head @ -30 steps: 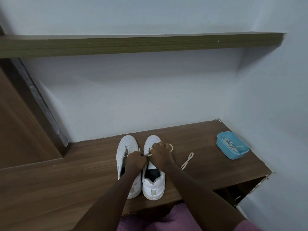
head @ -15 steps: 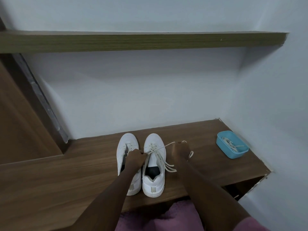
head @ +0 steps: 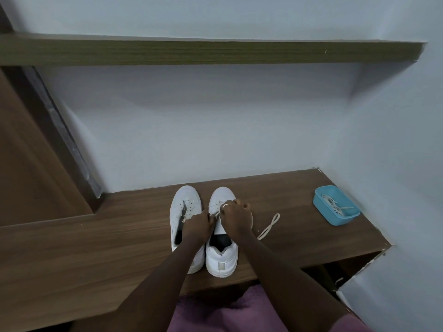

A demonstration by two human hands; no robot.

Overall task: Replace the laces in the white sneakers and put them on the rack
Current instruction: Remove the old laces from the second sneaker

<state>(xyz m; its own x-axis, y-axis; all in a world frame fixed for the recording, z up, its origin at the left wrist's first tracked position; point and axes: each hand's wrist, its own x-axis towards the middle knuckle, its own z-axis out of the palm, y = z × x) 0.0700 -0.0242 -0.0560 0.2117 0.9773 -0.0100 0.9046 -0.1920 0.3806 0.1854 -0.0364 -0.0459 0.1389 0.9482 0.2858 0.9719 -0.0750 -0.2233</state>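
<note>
Wooden desk [head: 96, 248] carries the white left sneaker [head: 184, 202] and right sneaker [head: 221, 259] side by side. Both the left hand [head: 197, 224] and right hand [head: 236, 219] pinch the lace [head: 263, 233] over the right sneaker; a blue tray [head: 322, 212] holds more laces [head: 333, 204].

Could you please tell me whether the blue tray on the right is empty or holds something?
Not empty: the blue tray holds loose white laces, lying tangled inside it.
</note>
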